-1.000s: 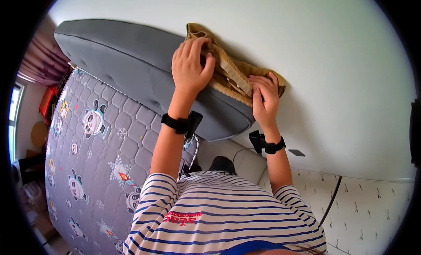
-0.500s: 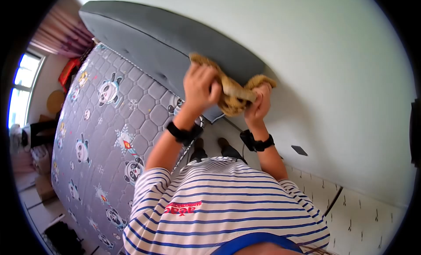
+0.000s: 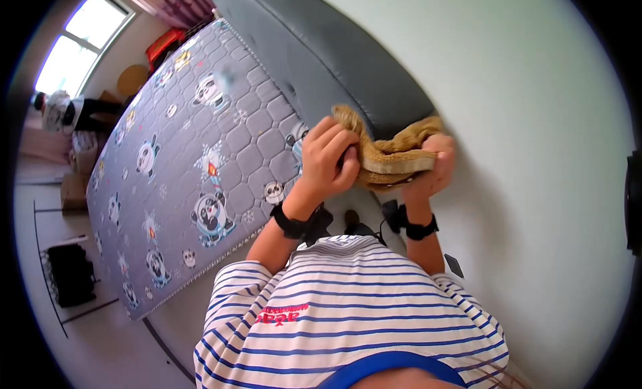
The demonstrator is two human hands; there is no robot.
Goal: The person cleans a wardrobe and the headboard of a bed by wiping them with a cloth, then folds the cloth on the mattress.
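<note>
Curled fingers of the left hand (image 3: pixel 328 155) close on one end of a brown cloth (image 3: pixel 396 163), the thumb folded in beside them, while the right hand (image 3: pixel 436 167) grips the other end; some of its fingertips are hidden, so how they press cannot be told. Between the two hands the cloth hangs bunched, its pale band facing up. It no longer lies spread along the top of the grey headboard (image 3: pixel 364 61) but is gathered just off its near end, so the hands now seem to carry most of it; whether a fold still touches the padding is unclear. Black wristbands (image 3: pixel 420 230) circle both wrists. Alongside the headboard lies the panda-print mattress (image 3: pixel 251 145), with the pale wall (image 3: pixel 521 108) on the other side. Farthest off are a pink curtain (image 3: pixel 175 6) and a bright window (image 3: pixel 95 20).
</note>
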